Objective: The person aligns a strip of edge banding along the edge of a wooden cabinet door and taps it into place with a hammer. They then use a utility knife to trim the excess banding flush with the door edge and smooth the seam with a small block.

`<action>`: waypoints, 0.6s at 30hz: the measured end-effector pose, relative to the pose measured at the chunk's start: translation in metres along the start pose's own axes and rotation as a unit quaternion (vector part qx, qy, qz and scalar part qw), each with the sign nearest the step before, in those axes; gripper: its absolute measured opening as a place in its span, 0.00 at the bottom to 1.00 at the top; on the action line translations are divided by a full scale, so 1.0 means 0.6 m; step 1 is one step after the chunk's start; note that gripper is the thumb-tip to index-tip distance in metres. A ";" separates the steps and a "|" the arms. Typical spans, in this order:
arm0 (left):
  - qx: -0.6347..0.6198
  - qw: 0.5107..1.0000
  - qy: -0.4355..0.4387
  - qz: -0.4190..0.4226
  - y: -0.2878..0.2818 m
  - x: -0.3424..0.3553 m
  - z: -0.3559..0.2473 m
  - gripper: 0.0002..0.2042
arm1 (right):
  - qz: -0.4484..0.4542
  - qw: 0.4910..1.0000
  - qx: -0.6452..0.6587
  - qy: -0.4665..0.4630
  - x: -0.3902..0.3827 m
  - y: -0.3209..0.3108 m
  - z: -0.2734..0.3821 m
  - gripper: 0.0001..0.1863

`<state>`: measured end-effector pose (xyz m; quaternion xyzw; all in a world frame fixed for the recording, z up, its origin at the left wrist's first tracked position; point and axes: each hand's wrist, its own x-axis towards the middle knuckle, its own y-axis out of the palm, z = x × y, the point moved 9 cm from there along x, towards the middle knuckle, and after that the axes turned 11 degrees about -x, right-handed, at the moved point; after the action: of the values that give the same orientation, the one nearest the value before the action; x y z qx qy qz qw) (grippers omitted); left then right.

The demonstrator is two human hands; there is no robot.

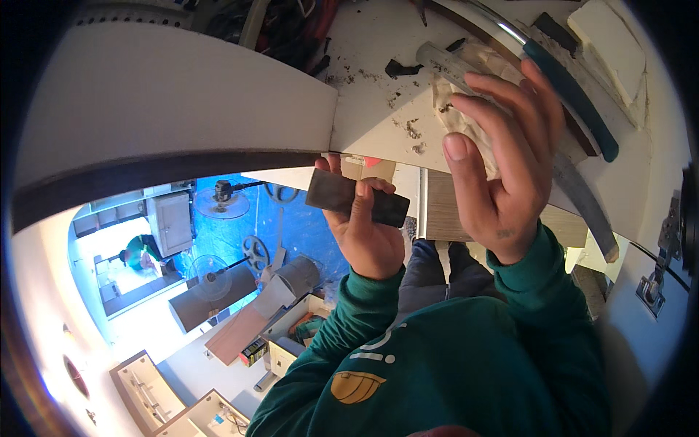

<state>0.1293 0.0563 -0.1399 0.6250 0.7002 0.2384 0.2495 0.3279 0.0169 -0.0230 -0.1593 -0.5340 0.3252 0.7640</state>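
My left hand (373, 246) is closed around a dark, flat rectangular block (355, 198), its thumb lying across the face. The block is held just off the front edge of a white shelf (371, 120). My right hand (510, 164) is raised over the shelf with fingers spread and curved, and nothing shows in its grasp. Behind its fingertips lie a clear tube (442, 61) and a crumpled pale wrapping (466, 116), partly hidden by the hand. A tool with a dark teal handle (571, 95) and shiny metal shaft rests to the right.
Dark crumbs (413, 130) and a black scrap (402, 69) are scattered on the shelf. A grey curved strip (585, 207) juts past its edge; a white slab (608, 47) leans at the back right. Below left stand a fan (222, 198), open drawers (149, 393) and a distant person (138, 251).
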 end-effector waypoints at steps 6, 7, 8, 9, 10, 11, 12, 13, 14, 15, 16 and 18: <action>0.058 0.997 -0.048 0.004 0.000 -0.004 0.005 0.34 | 0.023 0.999 0.013 0.019 0.001 0.001 -0.010 0.15; 0.060 0.997 -0.056 -0.003 0.001 -0.007 0.005 0.34 | 0.024 0.999 0.017 0.021 0.000 0.001 -0.010 0.15; 0.051 0.997 -0.063 -0.013 0.011 -0.010 0.002 0.34 | 0.031 0.999 0.023 0.024 -0.001 0.004 -0.010 0.15; 0.045 0.997 -0.066 -0.019 0.013 -0.011 0.002 0.34 | 0.038 0.999 0.025 0.025 0.000 0.005 -0.011 0.16; 0.038 0.997 -0.069 -0.025 0.014 -0.012 0.003 0.34 | 0.045 0.998 0.026 0.025 0.000 0.007 -0.011 0.16; 0.034 0.997 -0.068 -0.028 0.012 -0.010 0.005 0.34 | 0.043 0.998 0.029 0.024 -0.001 0.009 -0.012 0.16; 0.031 0.997 -0.070 -0.029 0.011 -0.011 0.006 0.34 | 0.041 0.998 0.032 0.022 -0.002 0.011 -0.013 0.16; 0.030 0.997 -0.071 -0.030 0.012 -0.012 0.007 0.34 | 0.041 0.998 0.035 0.022 -0.003 0.011 -0.015 0.16; 0.030 0.996 -0.074 -0.030 0.013 -0.015 0.008 0.34 | 0.041 0.998 0.039 0.021 -0.003 0.011 -0.016 0.17; 0.031 0.996 -0.077 -0.029 0.014 -0.017 0.008 0.35 | 0.042 0.998 0.042 0.023 -0.002 0.011 -0.017 0.17; 0.031 0.996 -0.080 -0.031 0.015 -0.018 0.009 0.35 | 0.043 0.998 0.043 0.022 -0.002 0.010 -0.017 0.17; 0.030 0.995 -0.085 -0.036 0.018 -0.020 0.010 0.35 | 0.044 0.998 0.046 0.022 -0.003 0.010 -0.018 0.17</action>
<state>0.1425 0.0458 -0.1368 0.6250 0.7051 0.1540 0.2975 0.3356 0.0209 -0.0319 -0.1544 -0.4940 0.3793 0.7669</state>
